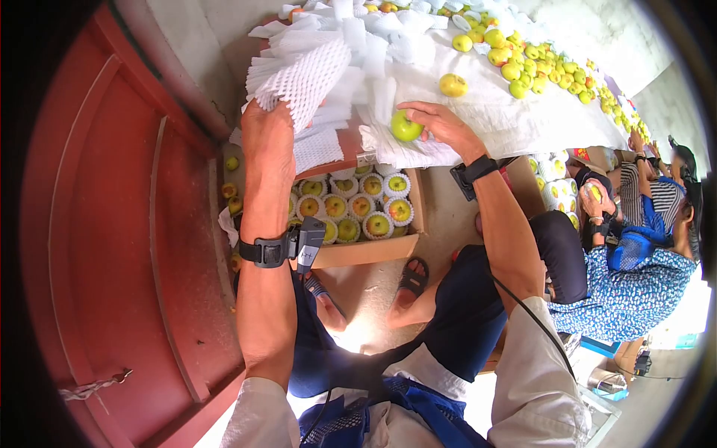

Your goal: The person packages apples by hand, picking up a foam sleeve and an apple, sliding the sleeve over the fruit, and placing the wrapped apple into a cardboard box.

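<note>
My left hand [270, 131] is closed on a white foam net sleeve [312, 78], which stands up above the fingers. In my right hand [446, 128] is a green apple [404, 127], gripped between thumb and fingers just over the near edge of the white cloth [478, 127]. A heap of more foam sleeves [366, 52] lies behind and beside my left hand. Below both hands, an open cardboard box [366, 254] holds rows of apples [335, 206], each in its own white foam sleeve.
Many loose yellow-green apples [538, 71] cover the far right of the table, and a single yellow-red apple [452, 85] lies nearer. A red door [112, 224] flanks my left. At right, people sit close by, one in a blue patterned shirt [624, 291], near another box of wrapped apples [554, 187].
</note>
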Available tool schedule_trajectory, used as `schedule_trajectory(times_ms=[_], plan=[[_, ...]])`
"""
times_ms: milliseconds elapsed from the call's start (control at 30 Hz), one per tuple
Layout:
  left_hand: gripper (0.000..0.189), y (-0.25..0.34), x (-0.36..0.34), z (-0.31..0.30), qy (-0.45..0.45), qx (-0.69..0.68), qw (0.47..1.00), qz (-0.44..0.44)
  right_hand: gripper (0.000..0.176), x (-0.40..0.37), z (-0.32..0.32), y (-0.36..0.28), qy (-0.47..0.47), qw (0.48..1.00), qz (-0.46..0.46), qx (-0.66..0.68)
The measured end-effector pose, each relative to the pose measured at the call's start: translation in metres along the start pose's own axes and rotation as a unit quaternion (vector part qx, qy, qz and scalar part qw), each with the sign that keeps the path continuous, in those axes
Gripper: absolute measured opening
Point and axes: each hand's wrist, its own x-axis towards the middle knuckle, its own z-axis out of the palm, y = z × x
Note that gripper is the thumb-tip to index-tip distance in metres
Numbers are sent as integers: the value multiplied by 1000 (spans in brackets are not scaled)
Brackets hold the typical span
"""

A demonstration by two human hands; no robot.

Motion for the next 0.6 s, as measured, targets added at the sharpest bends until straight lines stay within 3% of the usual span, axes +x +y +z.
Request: schedule_trajectory(times_ms=[267, 333, 467, 600], plan=[[30, -2, 0, -1, -4, -11, 1000, 6, 38, -14, -1, -25, -55, 998, 0, -30], [30, -3, 0, -1, -7, -12, 1000, 9, 36, -4, -2, -16, -68, 996, -35, -51], [29, -4, 0, -4, -6, -20, 1000, 8, 37, -6, -3, -14, -50, 997, -14, -53], [28, 1, -2, -2, -4, -14, 1000, 4, 37, -8, -3, -8, -48, 996, -50, -49]])
